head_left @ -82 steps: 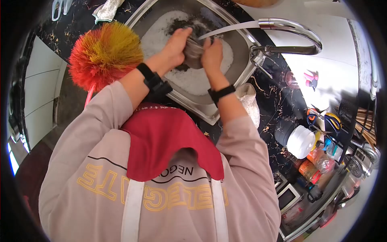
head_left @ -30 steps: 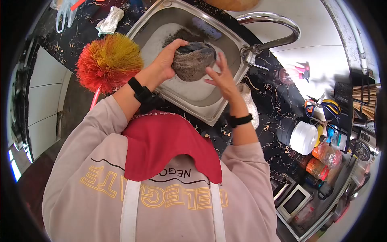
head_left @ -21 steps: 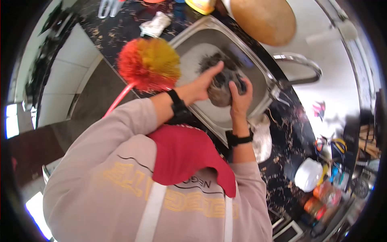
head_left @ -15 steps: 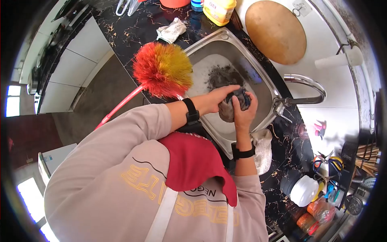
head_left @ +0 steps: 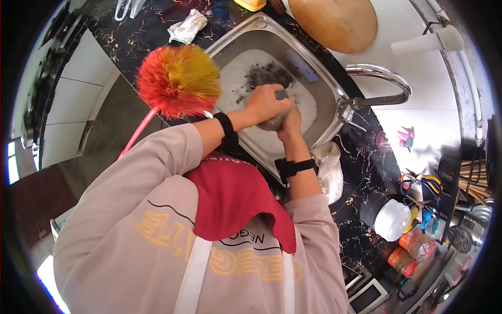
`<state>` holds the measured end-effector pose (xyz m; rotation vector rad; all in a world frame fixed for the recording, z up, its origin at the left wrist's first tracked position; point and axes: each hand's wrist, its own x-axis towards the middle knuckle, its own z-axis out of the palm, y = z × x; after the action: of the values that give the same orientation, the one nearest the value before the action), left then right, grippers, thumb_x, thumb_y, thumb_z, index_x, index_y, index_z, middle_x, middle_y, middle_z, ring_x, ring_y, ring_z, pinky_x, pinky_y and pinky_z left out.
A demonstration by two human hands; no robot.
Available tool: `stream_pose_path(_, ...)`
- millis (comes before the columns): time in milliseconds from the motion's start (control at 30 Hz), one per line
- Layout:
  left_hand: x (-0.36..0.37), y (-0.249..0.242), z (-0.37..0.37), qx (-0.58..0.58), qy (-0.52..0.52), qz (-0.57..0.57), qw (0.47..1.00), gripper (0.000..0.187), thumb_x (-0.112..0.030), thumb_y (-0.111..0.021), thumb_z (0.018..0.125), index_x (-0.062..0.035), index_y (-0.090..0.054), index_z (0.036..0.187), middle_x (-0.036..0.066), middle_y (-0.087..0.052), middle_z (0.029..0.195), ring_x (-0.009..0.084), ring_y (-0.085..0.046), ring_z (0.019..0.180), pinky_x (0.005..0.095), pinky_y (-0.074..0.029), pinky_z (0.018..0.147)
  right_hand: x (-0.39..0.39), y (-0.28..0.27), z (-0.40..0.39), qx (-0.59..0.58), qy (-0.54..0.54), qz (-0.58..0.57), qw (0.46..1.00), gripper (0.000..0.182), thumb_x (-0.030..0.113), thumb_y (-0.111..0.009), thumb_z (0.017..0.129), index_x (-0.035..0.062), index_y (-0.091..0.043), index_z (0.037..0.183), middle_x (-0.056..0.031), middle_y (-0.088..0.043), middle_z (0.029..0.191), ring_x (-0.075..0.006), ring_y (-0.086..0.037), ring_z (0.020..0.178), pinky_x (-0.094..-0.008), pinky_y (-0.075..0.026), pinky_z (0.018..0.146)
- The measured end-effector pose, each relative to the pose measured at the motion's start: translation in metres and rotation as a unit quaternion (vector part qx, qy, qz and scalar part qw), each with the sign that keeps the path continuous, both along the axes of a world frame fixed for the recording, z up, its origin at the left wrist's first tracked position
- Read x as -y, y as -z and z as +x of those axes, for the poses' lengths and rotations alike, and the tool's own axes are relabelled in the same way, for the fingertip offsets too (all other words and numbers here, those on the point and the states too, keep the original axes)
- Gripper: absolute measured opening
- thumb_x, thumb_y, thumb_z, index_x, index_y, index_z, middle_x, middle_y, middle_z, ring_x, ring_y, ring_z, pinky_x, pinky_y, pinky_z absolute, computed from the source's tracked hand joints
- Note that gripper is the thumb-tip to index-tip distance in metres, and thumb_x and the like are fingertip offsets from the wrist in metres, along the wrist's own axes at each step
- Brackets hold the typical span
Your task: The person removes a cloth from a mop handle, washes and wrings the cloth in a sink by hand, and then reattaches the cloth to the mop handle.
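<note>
Over the soapy water in the steel sink [head_left: 327, 104], both my hands are closed on a wet dark grey cloth [head_left: 272, 124]. My left hand [head_left: 265, 103] wraps over it from the left, and a bunched bit sticks out above the fingers. Pressed against it from the right is my right hand [head_left: 291, 121], its fingers partly hidden. Most of the cloth is covered by the hands, so its exact kind cannot be made out. White suds and dark bubbles float in the water around it.
A red and yellow duster [head_left: 179, 81] lies left of the sink, near a crumpled white glove [head_left: 187, 27]. The curved faucet [head_left: 384, 73] stands at the right. A whitish cloth [head_left: 328, 172] hangs by the sink's near corner. Scissors [head_left: 413, 180] and jars crowd the right counter.
My hands have shifted their grip and squeezed the cloth closer together; the left hand now covers more of it. The whole view has moved, so the surroundings sit further left and up.
</note>
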<state>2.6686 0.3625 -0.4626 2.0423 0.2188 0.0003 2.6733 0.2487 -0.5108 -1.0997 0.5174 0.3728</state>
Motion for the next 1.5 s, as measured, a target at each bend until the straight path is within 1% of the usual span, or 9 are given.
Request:
stream_pose_path(400,-0.005,0.003,0.001,0.172,0.073,0.044,0.981,0.041,-0.024,-0.062,0.064,0.0069,-0.062,0.091,0.022,-0.063,0.091,0.0334,-0.062,0.084,0.0345,-0.048,0.077,0.014,-0.003,0.017,-0.176,-0.241,0.237,0.924,0.041,0.039,-0.039,0.091,0.0063,-0.048,0.114,-0.0123,-0.055,0.113,-0.0283,-0.057,0.101,-0.0464,-0.048,0.085)
stream_pose_path(600,-0.015,-0.002,-0.003,0.155,0.078,-0.011,0.985,0.042,-0.023,-0.064,0.069,0.0038,-0.057,0.101,0.018,-0.061,0.094,0.0281,-0.060,0.089,0.0333,-0.045,0.079,0.029,-0.034,0.019,-0.049,-0.190,0.198,0.960,0.052,0.049,-0.037,0.092,0.0056,-0.049,0.117,-0.0118,-0.055,0.114,-0.0263,-0.053,0.108,-0.0465,-0.045,0.090)
stream_pose_path(767,-0.017,-0.020,-0.008,0.020,0.144,-0.222,0.964,0.043,-0.026,-0.065,0.071,0.0004,-0.057,0.104,0.021,-0.053,0.104,0.0319,-0.051,0.101,0.0361,-0.041,0.087,0.042,-0.082,0.007,-0.014,-0.161,0.063,0.985,0.043,0.034,-0.052,0.088,0.0045,-0.050,0.118,-0.0066,-0.054,0.119,-0.0240,-0.053,0.107,-0.0410,-0.042,0.092)
stream_pose_path(1000,-0.036,-0.078,-0.019,0.251,0.049,-0.037,0.966,0.038,-0.021,-0.069,0.070,0.0009,-0.060,0.100,0.015,-0.050,0.101,0.0303,-0.052,0.093,0.0346,-0.043,0.083,0.057,-0.158,-0.037,0.284,-0.040,-0.015,0.958,0.047,0.013,-0.062,0.078,-0.0006,-0.047,0.120,-0.0111,-0.056,0.112,-0.0208,-0.054,0.102,-0.0354,-0.039,0.094)
stream_pose_path(1133,-0.055,-0.117,-0.024,0.260,0.079,-0.182,0.945,0.032,-0.016,-0.067,0.073,0.0011,-0.060,0.099,0.014,-0.052,0.099,0.0239,-0.054,0.092,0.0311,-0.045,0.078,0.054,-0.193,-0.056,0.307,-0.106,-0.208,0.923,0.052,0.021,-0.075,0.070,-0.0036,-0.054,0.112,-0.0065,-0.061,0.099,-0.0148,-0.056,0.090,-0.0267,-0.042,0.085)
stream_pose_path(1233,-0.078,-0.153,-0.037,0.245,0.126,-0.305,0.912,0.025,-0.012,-0.064,0.076,-0.0007,-0.059,0.098,0.010,-0.055,0.097,0.0168,-0.056,0.087,0.0281,-0.046,0.073,0.040,-0.222,-0.078,0.304,-0.199,-0.383,0.849,0.052,0.023,-0.076,0.069,-0.0040,-0.056,0.108,-0.0054,-0.061,0.096,-0.0126,-0.056,0.087,-0.0262,-0.044,0.081)
stream_pose_path(1300,-0.095,-0.175,-0.052,0.096,0.138,-0.468,0.868,0.021,-0.014,-0.058,0.084,-0.0072,-0.055,0.104,0.000,-0.058,0.098,0.0093,-0.056,0.088,0.0262,-0.047,0.075,0.025,-0.238,-0.090,0.313,-0.199,-0.380,0.847,0.051,0.022,-0.077,0.068,-0.0046,-0.057,0.106,-0.0055,-0.061,0.093,-0.0113,-0.055,0.085,-0.0262,-0.045,0.078)
stream_pose_path(1433,-0.122,-0.181,-0.068,-0.056,0.150,-0.595,0.788,0.030,-0.034,-0.045,0.091,-0.0157,-0.050,0.115,-0.001,-0.058,0.101,0.0119,-0.056,0.092,0.0322,-0.043,0.084,-0.007,-0.269,-0.113,0.281,-0.188,-0.177,0.924,0.050,0.020,-0.073,0.071,-0.0055,-0.055,0.110,-0.0085,-0.061,0.098,-0.0132,-0.057,0.087,-0.0268,-0.045,0.079)
stream_pose_path(1500,-0.135,-0.174,-0.079,-0.140,0.170,-0.548,0.807,0.039,-0.041,-0.038,0.092,-0.0168,-0.046,0.120,0.001,-0.057,0.110,0.0154,-0.054,0.102,0.0375,-0.039,0.091,-0.031,-0.273,-0.121,0.325,-0.139,-0.051,0.934,0.045,0.020,-0.067,0.079,-0.0053,-0.053,0.113,-0.0091,-0.061,0.103,-0.0146,-0.058,0.091,-0.0272,-0.046,0.081)
